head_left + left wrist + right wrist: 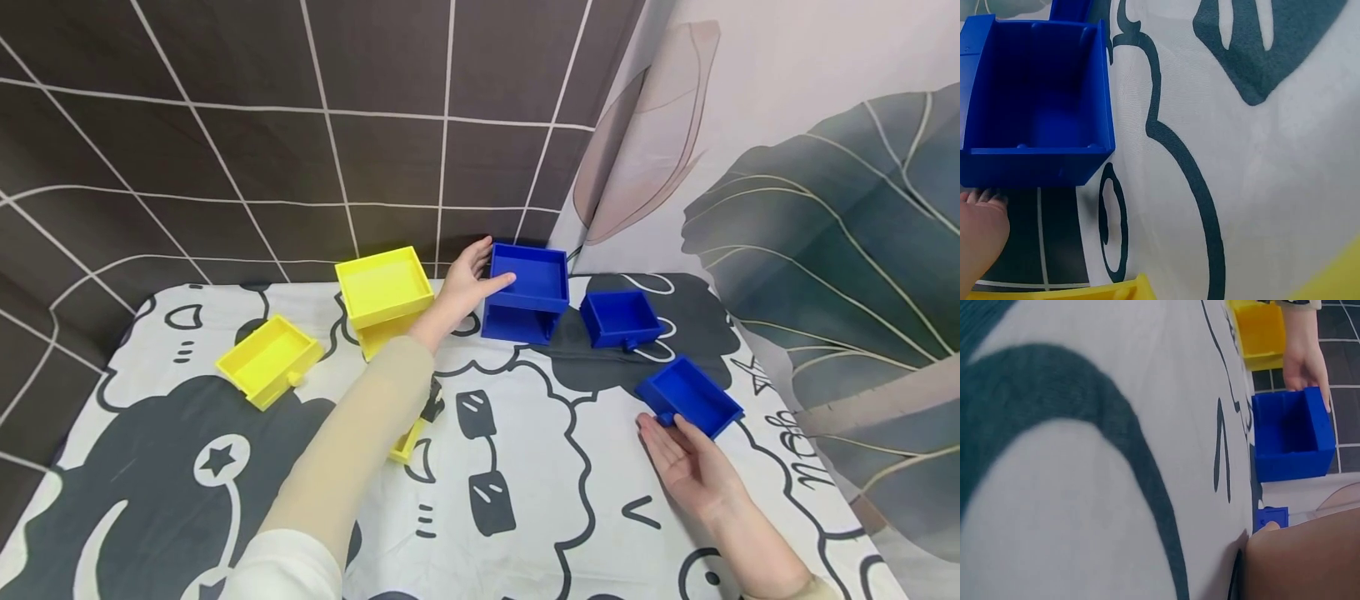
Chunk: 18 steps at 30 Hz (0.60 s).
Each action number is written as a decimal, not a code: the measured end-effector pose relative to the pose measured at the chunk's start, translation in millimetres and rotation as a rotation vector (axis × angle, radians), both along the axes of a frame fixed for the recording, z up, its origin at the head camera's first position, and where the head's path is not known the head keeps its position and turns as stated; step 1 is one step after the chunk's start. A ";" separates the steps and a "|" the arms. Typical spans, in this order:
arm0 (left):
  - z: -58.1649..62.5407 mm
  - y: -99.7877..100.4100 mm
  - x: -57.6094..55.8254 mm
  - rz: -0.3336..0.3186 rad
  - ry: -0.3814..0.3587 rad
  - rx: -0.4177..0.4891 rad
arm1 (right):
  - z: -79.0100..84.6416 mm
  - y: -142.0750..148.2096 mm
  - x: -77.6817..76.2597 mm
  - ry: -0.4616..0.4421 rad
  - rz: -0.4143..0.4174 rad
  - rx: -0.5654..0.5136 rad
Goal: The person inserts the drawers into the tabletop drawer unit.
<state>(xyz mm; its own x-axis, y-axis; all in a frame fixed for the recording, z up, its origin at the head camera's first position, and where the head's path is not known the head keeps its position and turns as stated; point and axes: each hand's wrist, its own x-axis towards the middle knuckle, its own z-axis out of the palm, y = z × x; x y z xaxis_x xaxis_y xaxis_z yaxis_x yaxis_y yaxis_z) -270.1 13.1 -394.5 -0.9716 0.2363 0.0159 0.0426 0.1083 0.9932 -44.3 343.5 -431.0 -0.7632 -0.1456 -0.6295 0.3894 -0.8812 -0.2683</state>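
Observation:
The left hand (pixel 467 282) is at the left side of a blue drawer cabinet (pixel 529 296), an open-fronted box with a shallow tray top. Its thumb reaches over the tray's left edge, and its extended fingers lie along the side wall. In the left wrist view the blue cabinet (pixel 1041 94) shows a hollow inside. Palm up, the right hand (pixel 693 475) lies with relaxed fingers beside a blue drawer (pixel 693 396), fingertips close to its small round knob (pixel 666 418). A second blue drawer (pixel 621 317) sits right of the cabinet, its knob facing forward.
A yellow cabinet (pixel 384 287) stands left of the blue one, beside the left forearm. One yellow drawer (pixel 268 360) lies farther left; another yellow piece (pixel 405 446) is mostly hidden under the forearm. A dark grid-patterned backdrop (pixel 390 158) rises behind the patterned cloth (pixel 525 433).

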 end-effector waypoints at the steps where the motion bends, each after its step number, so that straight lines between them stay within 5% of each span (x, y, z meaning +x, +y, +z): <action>1: -0.7 -0.1 -0.6 -0.002 0.003 -0.007 | -0.3 -0.1 0.3 0.002 -0.002 0.002; 18: -2.4 -1.0 2.3 0.071 0.048 -0.093 | 1.6 -6.0 -4.1 -0.188 -0.107 0.020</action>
<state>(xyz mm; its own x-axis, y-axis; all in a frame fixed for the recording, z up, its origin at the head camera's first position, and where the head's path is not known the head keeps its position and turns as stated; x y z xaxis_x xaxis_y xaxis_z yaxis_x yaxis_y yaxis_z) -267.8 12.1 -397.0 -0.9846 0.1692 0.0441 0.0789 0.2047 0.9757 -48.4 337.5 -429.3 -0.6427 -0.0559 -0.7641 0.3388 -0.9153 -0.2180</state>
